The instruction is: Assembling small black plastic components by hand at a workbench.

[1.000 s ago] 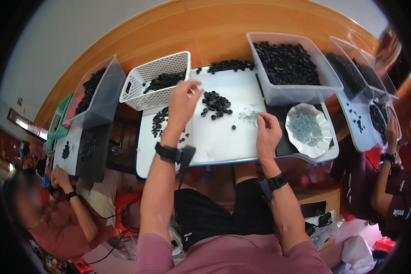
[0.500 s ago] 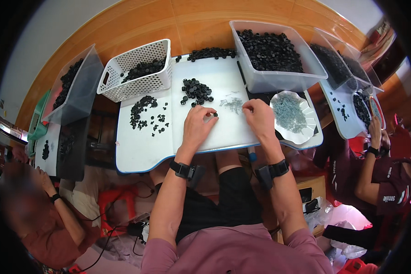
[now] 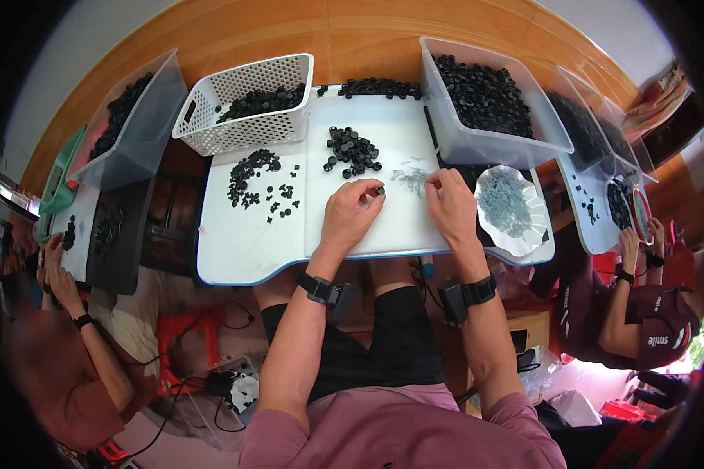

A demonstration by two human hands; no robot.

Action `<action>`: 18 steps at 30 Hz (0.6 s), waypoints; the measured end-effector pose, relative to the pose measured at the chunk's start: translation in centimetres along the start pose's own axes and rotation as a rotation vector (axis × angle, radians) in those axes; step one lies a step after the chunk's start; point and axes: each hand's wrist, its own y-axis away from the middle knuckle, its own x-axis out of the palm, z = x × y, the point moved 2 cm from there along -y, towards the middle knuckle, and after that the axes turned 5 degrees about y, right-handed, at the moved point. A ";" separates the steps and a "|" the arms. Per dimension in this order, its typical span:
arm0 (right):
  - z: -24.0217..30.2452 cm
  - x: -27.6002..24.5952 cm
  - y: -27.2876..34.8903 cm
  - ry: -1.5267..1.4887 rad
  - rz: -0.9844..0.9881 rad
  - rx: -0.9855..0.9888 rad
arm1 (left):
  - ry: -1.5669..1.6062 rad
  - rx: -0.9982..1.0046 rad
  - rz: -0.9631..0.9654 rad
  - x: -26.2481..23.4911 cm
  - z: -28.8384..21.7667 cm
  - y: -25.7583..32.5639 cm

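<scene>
The left hand (image 3: 350,215) pinches a small black cap (image 3: 380,191) above the white surface (image 3: 242,242); the right hand (image 3: 448,205) grips a thin metal piece, best joined slowly and squarely.

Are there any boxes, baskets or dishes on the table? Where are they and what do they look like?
White basket: back left, rectangular, holed walls, black parts inside.
Clear tub: back right, rectangular, full of black parts.
White dish: front right, scalloped rim, small pale pieces inside.
Left hand: pinches a small black part at the table's middle.
No labels or screens visible.
</scene>
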 end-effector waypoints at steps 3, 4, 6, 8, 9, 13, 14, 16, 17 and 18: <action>0.6 0.6 0.4 -0.203 -0.032 -0.003 | 0.020 -0.058 -0.007 0.0 -0.1 0.0; 0.9 1.0 0.5 -0.327 -0.014 0.000 | 0.016 -0.044 0.002 0.0 0.0 0.0; 1.7 1.7 0.6 -0.353 -0.020 -0.029 | 0.011 -0.031 0.010 0.0 0.2 0.0; 2.2 2.3 0.6 -0.380 -0.026 -0.057 | -0.026 0.006 0.003 0.0 0.4 0.0; 2.2 2.6 0.7 -0.413 0.002 -0.019 | -0.027 0.005 0.004 0.0 0.4 -0.1; 2.4 2.8 0.8 -0.499 0.019 -0.012 | -0.005 -0.010 0.013 0.2 0.3 -0.2; 2.6 2.8 0.8 -0.501 0.020 -0.011 | -0.008 -0.016 0.015 0.3 0.3 -0.2; 3.1 2.9 0.9 -0.578 0.054 -0.001 | -0.027 -0.013 0.012 0.2 0.4 -0.1; 3.1 3.0 1.0 -0.581 0.056 0.001 | -0.043 -0.008 0.009 0.1 0.4 -0.1; 3.1 3.1 1.0 -0.586 0.083 0.003 | -0.043 -0.009 0.012 0.2 0.5 -0.1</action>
